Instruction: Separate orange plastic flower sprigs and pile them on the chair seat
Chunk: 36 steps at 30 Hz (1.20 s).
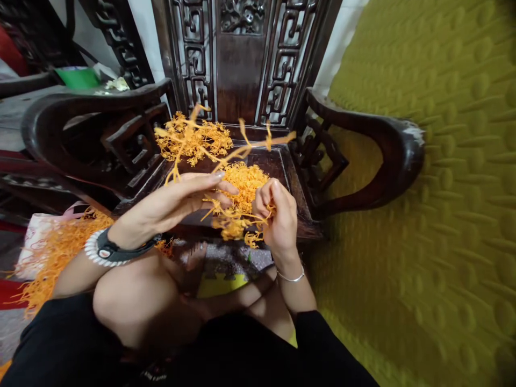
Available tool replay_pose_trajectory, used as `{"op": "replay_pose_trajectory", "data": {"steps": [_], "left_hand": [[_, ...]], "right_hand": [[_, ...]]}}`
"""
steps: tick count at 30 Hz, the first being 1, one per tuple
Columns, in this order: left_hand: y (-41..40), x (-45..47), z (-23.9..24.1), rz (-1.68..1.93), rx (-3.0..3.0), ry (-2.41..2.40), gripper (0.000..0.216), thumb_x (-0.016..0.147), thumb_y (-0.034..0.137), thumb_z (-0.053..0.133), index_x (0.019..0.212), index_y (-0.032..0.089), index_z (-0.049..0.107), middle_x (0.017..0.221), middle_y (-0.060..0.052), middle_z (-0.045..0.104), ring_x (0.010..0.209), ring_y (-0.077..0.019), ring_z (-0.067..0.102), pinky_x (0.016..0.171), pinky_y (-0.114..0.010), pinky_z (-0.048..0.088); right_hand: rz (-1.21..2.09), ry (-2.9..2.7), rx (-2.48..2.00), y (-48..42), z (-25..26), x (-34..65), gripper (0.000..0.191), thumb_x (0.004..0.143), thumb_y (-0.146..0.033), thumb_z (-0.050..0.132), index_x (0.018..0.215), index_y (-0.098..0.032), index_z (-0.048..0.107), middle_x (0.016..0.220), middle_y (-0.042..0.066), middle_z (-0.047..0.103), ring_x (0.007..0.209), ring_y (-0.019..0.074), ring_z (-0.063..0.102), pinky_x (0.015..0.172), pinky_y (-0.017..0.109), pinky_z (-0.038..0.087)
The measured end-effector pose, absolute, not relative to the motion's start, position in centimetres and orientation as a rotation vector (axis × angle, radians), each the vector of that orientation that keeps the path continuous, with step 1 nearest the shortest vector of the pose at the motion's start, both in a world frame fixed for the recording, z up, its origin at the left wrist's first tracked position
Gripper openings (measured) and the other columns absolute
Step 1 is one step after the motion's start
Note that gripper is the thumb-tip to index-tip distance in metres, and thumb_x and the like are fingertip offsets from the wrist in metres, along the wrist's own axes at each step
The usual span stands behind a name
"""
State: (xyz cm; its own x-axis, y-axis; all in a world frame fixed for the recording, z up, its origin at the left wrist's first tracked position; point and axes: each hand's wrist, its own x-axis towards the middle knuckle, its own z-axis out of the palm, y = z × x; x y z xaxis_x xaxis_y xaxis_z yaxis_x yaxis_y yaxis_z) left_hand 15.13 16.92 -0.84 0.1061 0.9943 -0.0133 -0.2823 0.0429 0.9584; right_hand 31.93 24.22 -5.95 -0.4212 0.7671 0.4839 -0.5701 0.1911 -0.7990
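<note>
My left hand [193,192] is stretched out over the near part of a dark wooden chair seat, fingers extended and apart. Blurred orange branched strands [236,153] stick up just beyond it; whether the hand touches them I cannot tell. My right hand [280,209] is closed, its fingertips pinching an orange branched strand [260,219]. Between the hands lies a heap of short, curly orange bits [245,183], with a looser orange cluster [231,223] in front. Farther back on the seat sits a second pile of orange branched pieces [197,138].
The chair's curved armrests [397,156] flank the seat, below a carved back [242,70]. Long orange strands [66,252] spill over a pale bag [34,231] at left. A green container [78,78] stands upper left. Yellow-green padded material [435,226] covers the right side.
</note>
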Motion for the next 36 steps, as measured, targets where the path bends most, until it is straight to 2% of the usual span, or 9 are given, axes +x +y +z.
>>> {"op": "replay_pose_trajectory", "data": {"steps": [3,6,11,15,18,21,25,31,36], "left_hand": [[17.3,15.6,-2.0,1.046,1.009,0.947,0.011,0.083,0.026,0.067,0.084,0.016,0.064,0.097,-0.004,0.064,0.094,-0.0180,0.062,0.076,-0.027,0.053],[17.6,16.2,-2.8,0.770,1.094,0.960,0.016,0.082,0.030,0.069,0.086,0.018,0.060,0.083,0.002,0.057,0.073,-0.0108,0.058,0.061,-0.019,0.047],[17.6,16.7,-2.8,0.620,1.262,0.928,0.019,0.088,0.033,0.059,0.082,0.016,0.063,0.078,-0.001,0.059,0.069,-0.0110,0.051,0.063,-0.021,0.041],[17.3,16.6,-2.5,0.511,1.336,0.872,0.043,0.095,0.038,0.041,0.060,0.016,0.054,0.057,0.000,0.047,0.051,-0.0109,0.037,0.052,-0.025,0.032],[17.1,16.4,-2.6,0.449,1.429,0.885,0.042,0.094,0.038,0.042,0.061,0.016,0.056,0.061,-0.002,0.050,0.054,-0.0121,0.039,0.054,-0.026,0.033],[17.0,16.1,-3.1,0.398,1.460,0.887,0.041,0.094,0.038,0.045,0.062,0.016,0.056,0.062,-0.002,0.050,0.056,-0.0119,0.039,0.055,-0.025,0.035],[17.1,15.9,-3.7,0.453,1.383,0.848,0.044,0.092,0.045,0.047,0.059,0.016,0.053,0.060,-0.004,0.051,0.053,-0.0125,0.040,0.053,-0.026,0.036],[17.0,15.8,-4.1,0.510,1.288,0.903,0.049,0.090,0.051,0.044,0.054,0.018,0.046,0.053,-0.002,0.044,0.050,-0.0131,0.037,0.054,-0.028,0.035],[15.7,14.5,-2.4,0.437,1.417,0.996,0.049,0.090,0.046,0.046,0.051,0.017,0.046,0.050,-0.001,0.041,0.047,-0.0110,0.033,0.049,-0.026,0.028]], "right_hand": [[1.379,-1.366,-0.198,23.2,-5.8,31.4,0.034,0.095,-0.037,0.046,0.067,-0.019,0.040,0.055,-0.006,0.033,0.046,0.0049,0.029,0.045,0.021,0.026],[1.228,-1.369,-0.272,22.5,-5.6,31.0,0.021,0.094,-0.034,0.050,0.078,-0.021,0.043,0.058,-0.007,0.036,0.046,0.0050,0.032,0.044,0.020,0.028],[1.158,-1.569,-0.434,23.5,-4.9,31.7,0.020,0.090,-0.035,0.056,0.080,-0.020,0.048,0.061,-0.006,0.039,0.050,0.0054,0.034,0.046,0.021,0.029],[1.568,-1.868,-0.365,25.1,-4.9,34.0,0.043,0.086,-0.045,0.059,0.059,-0.018,0.040,0.052,-0.007,0.033,0.046,0.0040,0.026,0.041,0.020,0.019],[1.932,-1.735,-0.318,25.5,-5.6,36.6,0.047,0.085,-0.047,0.060,0.059,-0.020,0.032,0.047,-0.010,0.021,0.039,0.0028,0.016,0.035,0.019,0.011],[2.005,-1.449,-0.253,25.2,-6.2,39.0,0.045,0.088,-0.040,0.058,0.062,-0.022,0.026,0.047,-0.013,0.009,0.034,0.0018,0.005,0.032,0.016,0.009],[1.917,-1.340,-0.227,24.6,-6.2,39.2,0.043,0.090,-0.036,0.057,0.063,-0.021,0.027,0.047,-0.012,0.013,0.035,0.0020,0.008,0.033,0.015,0.011],[1.678,-1.348,-0.524,24.4,-7.3,36.5,0.027,0.087,-0.045,0.059,0.080,-0.022,0.047,0.049,-0.012,0.017,0.039,0.0034,0.011,0.036,0.016,0.016],[0.870,-1.083,-0.752,23.5,-8.3,39.9,0.013,0.085,-0.037,0.064,0.087,-0.025,0.059,0.048,-0.009,0.022,0.038,0.0063,0.018,0.038,0.022,0.018]]}}
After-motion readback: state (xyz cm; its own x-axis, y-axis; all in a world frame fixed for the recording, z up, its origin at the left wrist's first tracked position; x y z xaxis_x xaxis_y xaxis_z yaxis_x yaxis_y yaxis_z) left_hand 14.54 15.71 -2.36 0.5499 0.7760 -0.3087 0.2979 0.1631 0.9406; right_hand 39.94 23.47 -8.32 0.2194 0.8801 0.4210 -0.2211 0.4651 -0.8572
